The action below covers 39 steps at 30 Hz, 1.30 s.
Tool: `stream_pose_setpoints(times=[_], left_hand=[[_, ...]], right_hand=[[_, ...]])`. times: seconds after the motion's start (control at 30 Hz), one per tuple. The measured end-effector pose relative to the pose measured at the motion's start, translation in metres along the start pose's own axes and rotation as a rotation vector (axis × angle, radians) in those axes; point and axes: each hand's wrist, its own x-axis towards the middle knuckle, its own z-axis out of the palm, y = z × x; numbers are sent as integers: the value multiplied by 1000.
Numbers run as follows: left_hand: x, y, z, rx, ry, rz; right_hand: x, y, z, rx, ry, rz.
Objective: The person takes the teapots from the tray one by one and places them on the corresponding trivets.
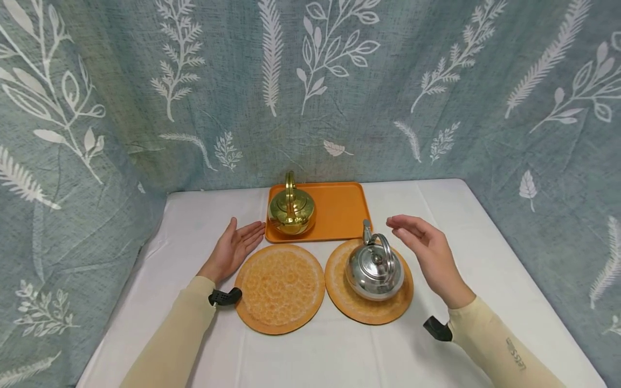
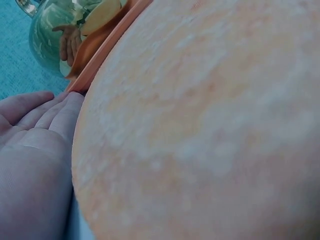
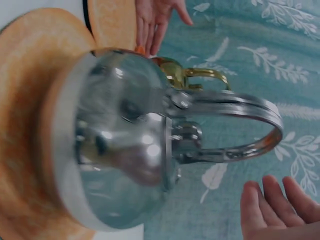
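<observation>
Silver kettle (image 1: 375,272), upright on round mat (image 1: 400,303), lower right of centre; spout and long axis toward frame top, slightly left. Right hand (image 1: 430,252) beside it, fingers bent, ungripping; left hand (image 1: 234,251) left of centre, palm showing, fingers straight, ungripping.

head: above, farthest, facing forward-down over white tablecloth (image 1: 291,358) | left wrist: low beside left hand (image 2: 35,170), very near round orange placemat (image 2: 200,125) | right wrist: near, turned sideways, facing silver-coloured kettle (image 3: 125,145) | head/right wrist share: silver-coloured kettle, brass-coloured kettle (image 3: 172,73)

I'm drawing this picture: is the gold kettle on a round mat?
No, the gold kettle stands on the orange tray.
</observation>
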Motion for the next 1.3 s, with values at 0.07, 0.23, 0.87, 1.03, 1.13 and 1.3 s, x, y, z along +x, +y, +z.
stream_pose_setpoints(times=[0.07, 0.23, 0.87, 1.03, 1.13, 1.3], left_hand=[[0, 2, 0, -9, -6, 3], [1, 5, -1, -39, -17, 11], [-4, 3, -2, -63, -38, 0], [-3, 3, -2, -50, -28, -1], [-4, 3, -3, -48, -29, -1], [-5, 2, -4, -59, -39, 3]], right_hand=[[9, -5, -1, 19, -30, 5], [28, -15, -1, 84, -95, 25], [76, -49, 15, 104, -205, 131], [87, -57, 21, 114, -228, 156], [94, -61, 26, 113, -254, 167], [107, -65, 36, 101, -280, 192]])
